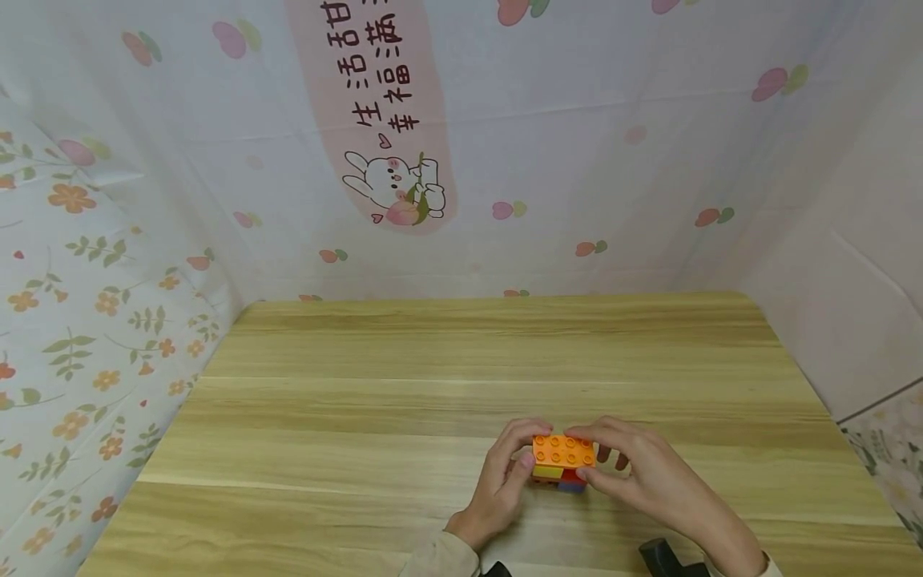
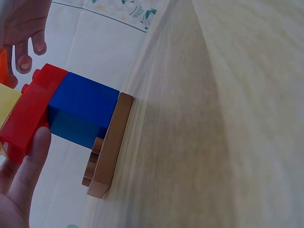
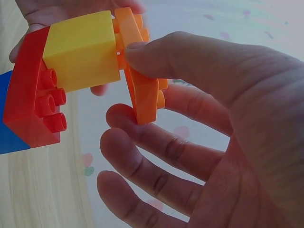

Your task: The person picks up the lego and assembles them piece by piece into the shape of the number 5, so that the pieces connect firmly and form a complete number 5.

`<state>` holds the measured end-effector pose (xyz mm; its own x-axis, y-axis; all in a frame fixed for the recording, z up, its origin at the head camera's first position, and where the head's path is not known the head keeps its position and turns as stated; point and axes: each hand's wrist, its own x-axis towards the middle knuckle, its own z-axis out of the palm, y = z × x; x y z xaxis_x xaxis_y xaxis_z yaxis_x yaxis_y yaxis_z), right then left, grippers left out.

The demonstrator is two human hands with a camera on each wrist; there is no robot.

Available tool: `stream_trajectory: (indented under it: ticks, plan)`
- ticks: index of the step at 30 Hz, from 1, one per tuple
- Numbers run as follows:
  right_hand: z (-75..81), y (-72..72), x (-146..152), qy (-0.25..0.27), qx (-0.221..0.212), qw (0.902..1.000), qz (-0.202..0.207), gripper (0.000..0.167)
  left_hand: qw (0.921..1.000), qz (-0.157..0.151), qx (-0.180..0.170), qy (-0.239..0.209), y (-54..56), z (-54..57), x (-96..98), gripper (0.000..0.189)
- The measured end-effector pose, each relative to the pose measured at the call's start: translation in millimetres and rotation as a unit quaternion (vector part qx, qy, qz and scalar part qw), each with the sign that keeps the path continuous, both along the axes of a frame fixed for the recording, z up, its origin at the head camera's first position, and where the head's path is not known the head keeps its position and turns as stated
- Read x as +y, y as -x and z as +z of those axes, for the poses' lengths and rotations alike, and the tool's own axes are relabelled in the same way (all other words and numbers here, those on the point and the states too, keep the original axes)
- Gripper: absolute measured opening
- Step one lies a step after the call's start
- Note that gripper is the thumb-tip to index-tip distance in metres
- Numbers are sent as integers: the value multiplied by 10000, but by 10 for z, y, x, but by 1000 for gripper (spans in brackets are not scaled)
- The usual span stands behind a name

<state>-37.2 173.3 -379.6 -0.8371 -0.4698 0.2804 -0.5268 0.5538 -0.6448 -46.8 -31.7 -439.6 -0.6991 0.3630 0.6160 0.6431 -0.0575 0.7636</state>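
A stack of toy building bricks stands on the wooden table. From the bottom it has a flat brown brick (image 2: 107,152), a blue brick (image 2: 83,102), a flat red brick (image 2: 35,107) and a yellow brick (image 3: 85,52). At the top, a flat orange brick (image 1: 564,451) sits slightly tilted against the yellow brick's studs, a gap showing on one side. My right hand (image 1: 642,473) pinches this orange brick between thumb and fingers, its lower fingers loosely bent. From the other side my left hand (image 1: 501,473) grips the stack, touching the red brick.
The wooden table (image 1: 360,417) stretches away to the left and behind the bricks. Patterned cloth (image 1: 505,160) hangs at its back, with more cloth along both sides. A black object (image 1: 659,554) shows near my right wrist at the front edge.
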Motion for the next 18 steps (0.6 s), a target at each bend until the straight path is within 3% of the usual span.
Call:
stream_trajectory:
  ticks: [7, 18]
  plan:
    - [-14, 2, 4, -41, 2, 10000, -20, 36, 9998, -55, -176, 35, -10, 5, -11, 37]
    - [3, 4, -4, -20, -112, 9998, -152, 35, 9991, -139, -366, -138, -17, 19, -12, 32]
